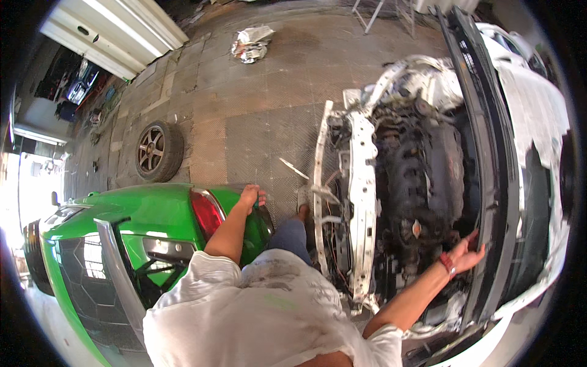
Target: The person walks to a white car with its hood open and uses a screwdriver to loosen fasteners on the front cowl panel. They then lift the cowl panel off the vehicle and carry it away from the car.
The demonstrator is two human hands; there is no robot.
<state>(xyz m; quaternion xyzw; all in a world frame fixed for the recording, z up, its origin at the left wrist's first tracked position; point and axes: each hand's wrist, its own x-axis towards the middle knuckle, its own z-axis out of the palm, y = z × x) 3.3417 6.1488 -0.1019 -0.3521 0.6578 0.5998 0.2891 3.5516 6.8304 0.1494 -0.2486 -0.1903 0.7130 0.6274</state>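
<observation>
My left hand hovers by the rear corner of a green car, next to its red tail light. Its fingers are loosely apart, with nothing seen in them. On the other side, my right hand, with a red band on the wrist, reaches over the engine bay of a stripped white car. Those fingers are spread beside a long black panel; whether they touch it I cannot tell. The dark engine lies exposed beyond the hand, behind a white front crossmember.
A loose wheel rests on the floor beyond the green car. Farther off lies a crumpled silvery bundle. A metal stand is at the far edge, and a thin pale strip is on the floor near the crossmember.
</observation>
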